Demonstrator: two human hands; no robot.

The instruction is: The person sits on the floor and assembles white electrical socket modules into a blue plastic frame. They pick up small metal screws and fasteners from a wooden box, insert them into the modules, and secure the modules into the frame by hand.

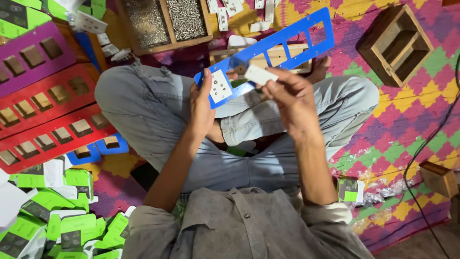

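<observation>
Head view: left hand (201, 108) grips the blue panel (268, 48); right hand (292, 98) pinches a white switch piece (259, 75).

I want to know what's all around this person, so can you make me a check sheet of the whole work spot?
Surface: colourful zigzag woven mat.
Job's things: long blue plastic panel with rectangular cut-outs; white socket piece seated in it; small white rectangular switch piece.
Clutter: green and white cardboard packets; red and purple panels; wooden tray of metal screws; empty wooden box.
Hands: left hand grips the panel; right hand pinches the switch piece.
Cables: black cable on the mat.
Surroundings: nothing seen.
</observation>
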